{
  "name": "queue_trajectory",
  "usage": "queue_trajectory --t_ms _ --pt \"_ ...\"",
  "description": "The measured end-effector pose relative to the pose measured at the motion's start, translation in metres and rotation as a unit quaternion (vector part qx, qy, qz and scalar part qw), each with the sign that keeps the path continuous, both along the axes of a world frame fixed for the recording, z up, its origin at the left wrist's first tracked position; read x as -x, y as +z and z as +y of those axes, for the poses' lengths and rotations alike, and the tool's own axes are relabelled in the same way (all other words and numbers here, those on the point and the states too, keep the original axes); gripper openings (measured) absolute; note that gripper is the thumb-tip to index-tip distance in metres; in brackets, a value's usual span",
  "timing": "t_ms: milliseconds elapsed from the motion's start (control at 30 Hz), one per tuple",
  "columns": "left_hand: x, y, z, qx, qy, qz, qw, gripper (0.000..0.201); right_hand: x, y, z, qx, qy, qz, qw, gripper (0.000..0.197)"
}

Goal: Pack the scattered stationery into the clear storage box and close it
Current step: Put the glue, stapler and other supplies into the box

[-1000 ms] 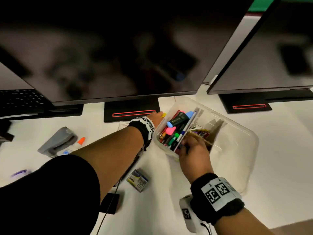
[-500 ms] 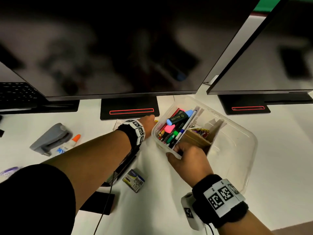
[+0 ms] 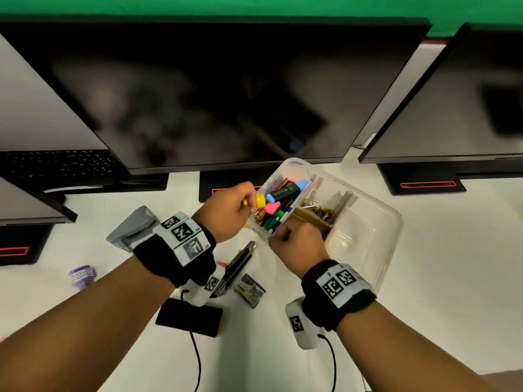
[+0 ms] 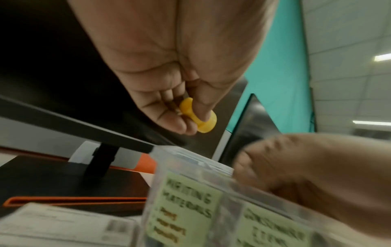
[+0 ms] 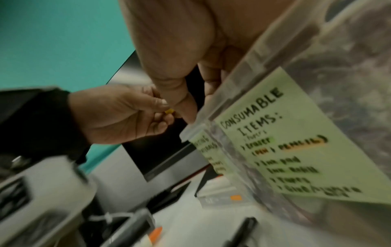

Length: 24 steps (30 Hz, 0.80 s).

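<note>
The clear storage box (image 3: pixel 370 233) lies open under the middle monitor. Its left compartment holds pens and highlighters (image 3: pixel 278 202), the middle one small clips and bands (image 3: pixel 319 213), and the large right one shows nothing. My left hand (image 3: pixel 249 202) pinches a small yellow plastic piece (image 3: pixel 261 200) just over the box's left rim; the left wrist view shows the yellow piece (image 4: pixel 204 123) between thumb and fingertips. My right hand (image 3: pixel 284 236) grips the box's near rim, thumb outside and fingers inside, as the right wrist view shows (image 5: pixel 190 103). Green handwritten labels (image 5: pixel 285 142) are stuck on the near wall.
On the white desk left of the box lie a grey stapler (image 3: pixel 133 227), a purple tape roll (image 3: pixel 82 275), a black cutter (image 3: pixel 239 264), a small staples box (image 3: pixel 250 290) and a black pad (image 3: pixel 189 319). Monitors (image 3: pixel 215 94) and their stands close off the back.
My left hand has risen from the desk beside the box, now holding the yellow piece at the left rim. The right hand has stayed on the near rim.
</note>
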<state>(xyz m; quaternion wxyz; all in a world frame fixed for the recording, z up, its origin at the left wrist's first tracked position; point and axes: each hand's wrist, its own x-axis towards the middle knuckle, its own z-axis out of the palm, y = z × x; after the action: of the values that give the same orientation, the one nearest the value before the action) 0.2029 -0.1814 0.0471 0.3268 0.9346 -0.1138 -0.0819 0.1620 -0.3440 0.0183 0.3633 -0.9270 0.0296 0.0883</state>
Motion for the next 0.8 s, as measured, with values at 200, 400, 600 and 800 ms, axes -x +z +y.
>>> queue_trajectory --t_ms 200,400,600,800 --pt "0.029 0.001 -0.023 -0.006 -0.062 -0.005 0.998 0.015 -0.008 0.017 -0.019 -0.119 -0.16 -0.047 0.979 0.018" --pt "0.03 -0.019 -0.045 0.018 -0.071 0.038 0.997 0.031 -0.014 0.027 -0.033 -0.123 -0.205 -0.081 0.968 0.015" --pt "0.037 -0.022 0.025 0.017 0.04 0.007 0.999 0.023 -0.006 0.026 0.005 -0.121 -0.116 -0.091 0.982 0.018" --pt "0.062 -0.046 0.143 -0.101 0.168 0.053 0.979 0.021 -0.001 0.013 0.085 -0.03 0.086 -0.061 0.994 0.013"
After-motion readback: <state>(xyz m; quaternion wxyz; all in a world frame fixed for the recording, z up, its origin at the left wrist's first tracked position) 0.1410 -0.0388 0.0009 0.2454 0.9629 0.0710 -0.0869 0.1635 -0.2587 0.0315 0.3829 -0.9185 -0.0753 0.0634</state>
